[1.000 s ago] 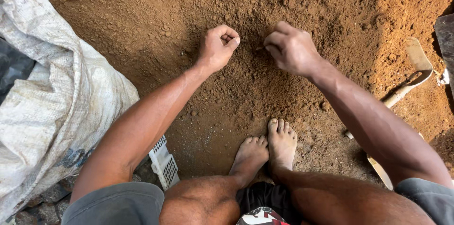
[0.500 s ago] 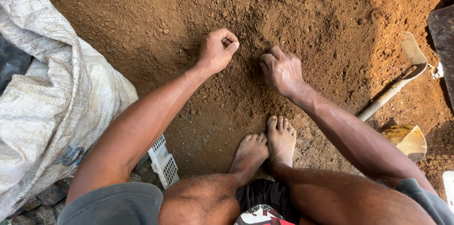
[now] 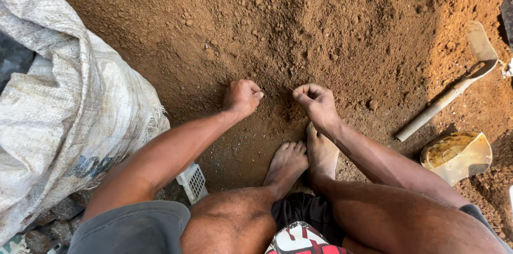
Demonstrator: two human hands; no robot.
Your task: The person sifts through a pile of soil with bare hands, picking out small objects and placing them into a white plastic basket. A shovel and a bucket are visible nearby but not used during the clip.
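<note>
1. The left hand [image 3: 243, 97] was curled into a loose fist, knuckles pressed into the loose reddish-brown soil [image 3: 299, 35]; whether it held any soil could not be told.
2. The right hand [image 3: 316, 101] lay palm-up with fingers curled inward, resting on the soil just beside the left.
3. Compared with half a second before, both hands had drawn back toward the bare feet [image 3: 302, 160].
4. A woven white sack [image 3: 64, 104] lay at the left; a pale-handled spade [image 3: 454, 86] and a yellow scoop [image 3: 457, 153] at the right.
</note>
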